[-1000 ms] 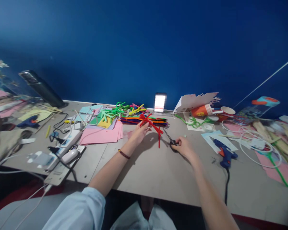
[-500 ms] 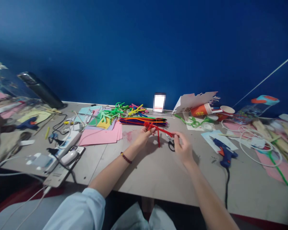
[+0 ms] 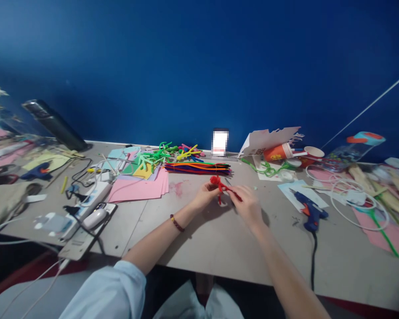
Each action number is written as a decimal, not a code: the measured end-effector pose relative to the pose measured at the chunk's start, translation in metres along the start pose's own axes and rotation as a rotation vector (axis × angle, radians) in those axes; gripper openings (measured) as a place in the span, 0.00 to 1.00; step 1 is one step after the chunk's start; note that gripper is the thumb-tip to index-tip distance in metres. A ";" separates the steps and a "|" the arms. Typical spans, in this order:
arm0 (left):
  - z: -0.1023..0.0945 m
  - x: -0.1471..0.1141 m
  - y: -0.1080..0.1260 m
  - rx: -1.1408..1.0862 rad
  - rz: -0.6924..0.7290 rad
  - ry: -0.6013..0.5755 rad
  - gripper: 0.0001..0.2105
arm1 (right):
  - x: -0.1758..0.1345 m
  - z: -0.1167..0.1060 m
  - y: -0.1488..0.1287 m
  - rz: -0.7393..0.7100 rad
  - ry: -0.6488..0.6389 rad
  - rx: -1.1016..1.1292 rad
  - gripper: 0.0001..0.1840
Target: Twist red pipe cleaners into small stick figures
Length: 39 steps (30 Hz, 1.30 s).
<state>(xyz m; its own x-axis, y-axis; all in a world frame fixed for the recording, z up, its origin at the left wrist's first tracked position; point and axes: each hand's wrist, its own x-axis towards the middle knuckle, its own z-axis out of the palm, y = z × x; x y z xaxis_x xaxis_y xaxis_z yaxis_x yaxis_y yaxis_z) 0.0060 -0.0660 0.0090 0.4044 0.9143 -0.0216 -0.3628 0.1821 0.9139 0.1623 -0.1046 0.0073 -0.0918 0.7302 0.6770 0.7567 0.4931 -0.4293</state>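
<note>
Between my two hands is a red pipe cleaner [image 3: 220, 186], coiled into a small bunch at its upper end with a length hanging down. My left hand [image 3: 206, 195] pinches it just below the coil. My right hand [image 3: 247, 202] is closed on a stretch of the same red pipe cleaner, to the right of the coil. Scissors lie on the table under the hands, mostly hidden by them. Behind the hands rests a bundle of pipe cleaners [image 3: 197, 168] in purple, orange and black.
Pink paper sheets [image 3: 138, 188] and green bent pipe cleaners [image 3: 154, 155] lie back left. A power strip [image 3: 88, 204] and phone [image 3: 78, 243] are further left. To the right are a blue glue gun [image 3: 309, 208] with its cord, orange paper cups [image 3: 278, 153] and a coiled white cable [image 3: 335, 199].
My right hand has moved left, close to my left hand. The red strand stretched between them is now gathered, and its coil stands more upright. The scissors are now mostly covered.
</note>
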 end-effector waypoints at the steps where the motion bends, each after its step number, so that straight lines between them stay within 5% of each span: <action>1: 0.000 0.000 -0.001 0.010 0.003 -0.006 0.13 | 0.000 0.000 -0.001 0.007 0.001 0.005 0.11; 21: 0.003 -0.001 -0.004 0.040 0.031 0.099 0.14 | -0.007 0.014 -0.008 0.145 -0.005 -0.001 0.11; 28: 0.000 0.003 -0.011 0.186 0.114 0.042 0.12 | -0.004 0.010 -0.001 0.454 -0.231 0.335 0.10; 39: 0.003 0.001 -0.002 0.002 -0.007 -0.021 0.15 | 0.002 0.015 -0.003 0.917 -0.155 0.962 0.19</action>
<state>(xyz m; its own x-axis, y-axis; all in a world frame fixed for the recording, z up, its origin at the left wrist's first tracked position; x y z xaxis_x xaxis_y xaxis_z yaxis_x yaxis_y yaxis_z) 0.0095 -0.0664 0.0079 0.4245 0.9052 -0.0191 -0.3588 0.1876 0.9144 0.1499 -0.0976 0.0009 0.0800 0.9886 -0.1274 -0.1635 -0.1131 -0.9800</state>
